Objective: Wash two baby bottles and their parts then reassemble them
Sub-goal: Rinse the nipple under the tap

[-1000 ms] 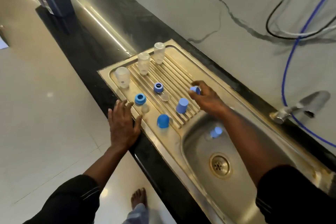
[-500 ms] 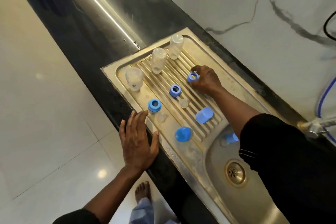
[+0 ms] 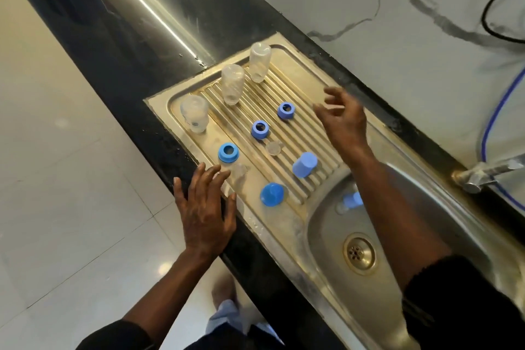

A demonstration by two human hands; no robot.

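Note:
Three clear bottle bodies stand upside down on the ribbed drainboard [image 3: 309, 99]: one at the back [image 3: 259, 65], one in the middle [image 3: 233, 87], one short at the left [image 3: 195, 116]. Three blue collar rings [image 3: 286, 111] [image 3: 260, 129] [image 3: 228, 152] lie in a diagonal row. Two clear teats [image 3: 274, 148] [image 3: 238, 172] lie by them. A blue cap [image 3: 304, 164] lies tilted and a blue dome cap [image 3: 272, 194] sits near the basin. My right hand [image 3: 341, 119] hovers over the drainboard, fingers loose, holding nothing. My left hand [image 3: 205, 207] rests flat on the counter edge.
The sink basin [image 3: 420, 207] with its drain [image 3: 358, 253] lies to the right; a small blue part [image 3: 352, 199] lies in it, partly behind my right arm. A tap [image 3: 483, 176] and blue hose [image 3: 494, 111] stand at the far right. Black counter [image 3: 119, 45] extends left.
My right hand has let go of the blue ring on the drainboard and lifted away to the right. The left hand has stayed on the counter edge.

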